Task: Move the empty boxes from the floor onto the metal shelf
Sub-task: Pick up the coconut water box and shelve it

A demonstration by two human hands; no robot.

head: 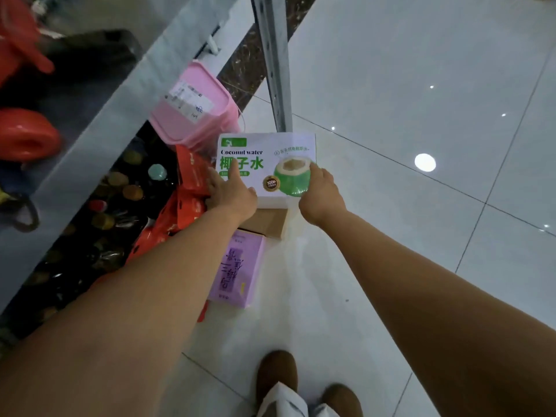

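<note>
Left grip: the left hand (231, 192) lies on the near left corner of the coconut water box (266, 164), fingers spread flat over the printed top, thumb at the near edge.
Right grip: the right hand (320, 194) presses the near right side of the same box, fingers curled over the edge by the coconut picture; both hands clasp the box between them.
Box in hand: it sits low, beside the foot of the shelf post (275, 70); whether it rests on the floor or on the brown carton below, I cannot tell.
Other boxes on the floor: a brown carton (266, 224) just under the near edge of the white box, and a purple box (237, 272) touching it on the near side, both on the tiled floor (421, 236).
Metal shelf: the grey board (126, 94) runs diagonally at the left, above the boxes; red plastic items (27, 133) lie on it at the far left.
Under the shelf: a pink bin (195, 106) and red packets (189, 188).
Progress: early, by my judgement; no cardboard box shows on the shelf, and at least three wait below.
Left to do: lift this box onto the board, then the brown and purple ones.
</note>
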